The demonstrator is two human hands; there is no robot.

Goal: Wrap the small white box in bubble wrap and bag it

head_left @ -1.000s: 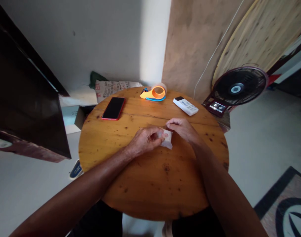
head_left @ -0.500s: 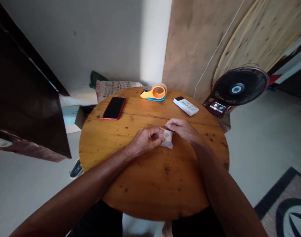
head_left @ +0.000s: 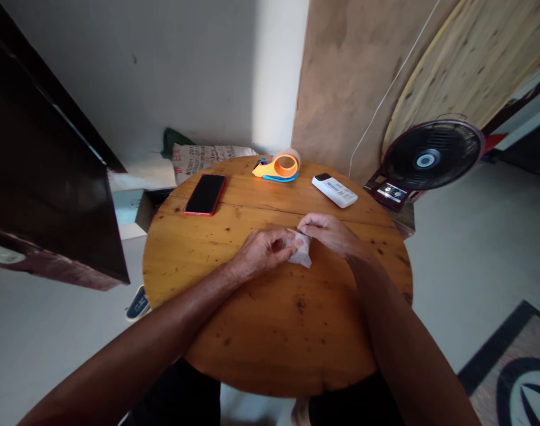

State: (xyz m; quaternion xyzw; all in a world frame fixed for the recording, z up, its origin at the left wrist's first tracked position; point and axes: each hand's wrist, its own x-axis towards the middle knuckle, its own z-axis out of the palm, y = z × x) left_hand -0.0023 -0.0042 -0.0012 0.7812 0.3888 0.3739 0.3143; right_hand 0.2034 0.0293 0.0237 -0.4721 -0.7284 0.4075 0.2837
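Note:
Both my hands meet over the middle of a round wooden table. My left hand is closed, pinching the left side of a small pale packet with a reddish mark on it. My right hand is also closed, its fingertips pinching the packet's top edge. The packet hangs just above the tabletop between the two hands. Its contents are too small to make out.
On the table's far side lie a red-edged phone, an orange and blue tape dispenser and a white remote. A black floor fan stands to the right. Dark furniture is at the left, a rug at bottom right.
Hardly anything differs. The fingers shift slightly on the packet, which stays between both hands at the same spot.

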